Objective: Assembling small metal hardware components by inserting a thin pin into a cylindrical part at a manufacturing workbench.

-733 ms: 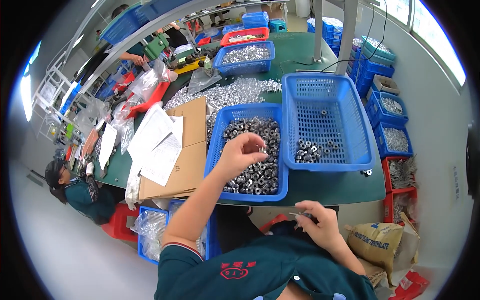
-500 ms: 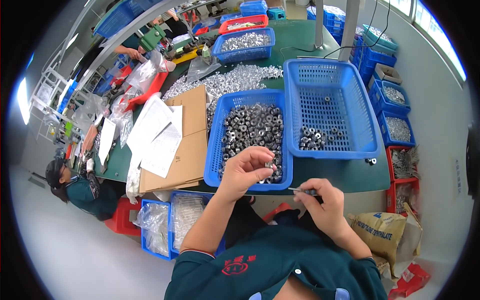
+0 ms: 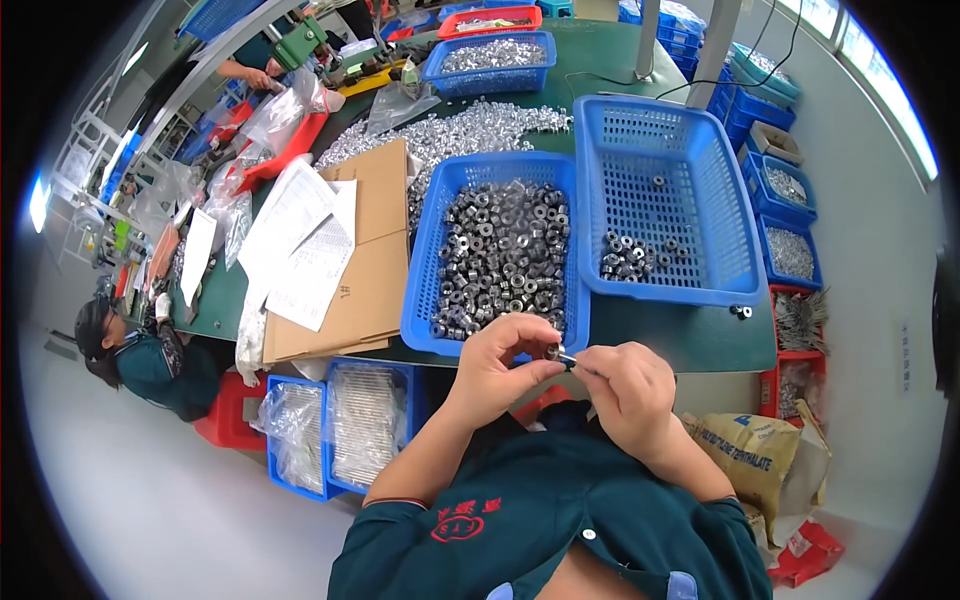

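My left hand (image 3: 503, 372) pinches a small round metal part (image 3: 553, 351) with a hole, between thumb and fingertips. In my right hand (image 3: 632, 392) is a thin metal tool (image 3: 568, 360), its tip at the part's hole; how deep it reaches I cannot tell. Both hands are just in front of the table edge, by the near side of a blue basket (image 3: 418, 285) full of dark and shiny metal rings (image 3: 490, 245). To the right, another blue basket (image 3: 640, 195) holds a small group of similar rings (image 3: 626, 262) near its front.
Cardboard sheets (image 3: 378, 260) and papers (image 3: 312, 265) lie on the left of the green table. Loose silvery parts (image 3: 470, 128) are heaped behind the baskets. Stacked bins (image 3: 790, 250) and a sack (image 3: 745, 455) stand at right. A co-worker (image 3: 160, 355) sits at left.
My right hand has moved left and up, bringing the tool to the metal part. My left hand has shifted slightly down and right. The whole view has tilted a little.
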{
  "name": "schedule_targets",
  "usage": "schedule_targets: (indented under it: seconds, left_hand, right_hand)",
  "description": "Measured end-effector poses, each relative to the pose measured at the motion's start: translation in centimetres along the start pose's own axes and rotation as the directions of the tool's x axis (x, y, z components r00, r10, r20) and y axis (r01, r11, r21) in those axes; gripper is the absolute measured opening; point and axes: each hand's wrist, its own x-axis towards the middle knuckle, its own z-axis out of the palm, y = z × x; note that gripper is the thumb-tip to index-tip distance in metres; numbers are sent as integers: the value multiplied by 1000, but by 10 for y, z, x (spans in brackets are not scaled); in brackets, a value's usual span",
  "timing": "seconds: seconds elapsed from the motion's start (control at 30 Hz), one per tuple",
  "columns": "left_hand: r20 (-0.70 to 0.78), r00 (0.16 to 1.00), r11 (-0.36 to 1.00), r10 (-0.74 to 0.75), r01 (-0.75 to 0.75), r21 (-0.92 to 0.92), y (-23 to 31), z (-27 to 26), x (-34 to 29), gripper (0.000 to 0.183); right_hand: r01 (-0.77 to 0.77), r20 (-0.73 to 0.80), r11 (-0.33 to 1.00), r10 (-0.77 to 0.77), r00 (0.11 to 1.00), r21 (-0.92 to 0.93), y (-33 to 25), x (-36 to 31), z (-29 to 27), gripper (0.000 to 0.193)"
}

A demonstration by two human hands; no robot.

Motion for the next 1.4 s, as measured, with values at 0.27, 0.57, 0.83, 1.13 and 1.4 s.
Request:
schedule_targets:
  seconds: [0.27, 0.57, 0.83, 1.13, 1.4]
  left_hand:
    - [76, 985, 892, 157, -175, 416, 11, 2, 1, 26]
    - [104, 992, 985, -76, 59, 162, 4, -3, 3, 30]
    - [85, 996, 995, -41, 33, 96, -4, -5, 1, 27]
    - [58, 970, 807, -235, 228, -544, -1, -4, -1, 25]
    - [84, 948, 711, -306, 286, -642, 0, 2, -9, 22]
  right_hand:
    - [82, 20, 990, -81, 997, -113, -4, 0, -1, 19]
    - [-380, 40, 912, 378, 925, 153, 11, -3, 2, 15]
    - [-608, 147, 704, 602, 785, 367, 16, -9, -2, 11]
    - [-554, 100, 687, 582, 807, 470, 3, -2, -3, 14]
    - [-373, 57, 872, 375, 925, 318, 2, -1, 5, 14]
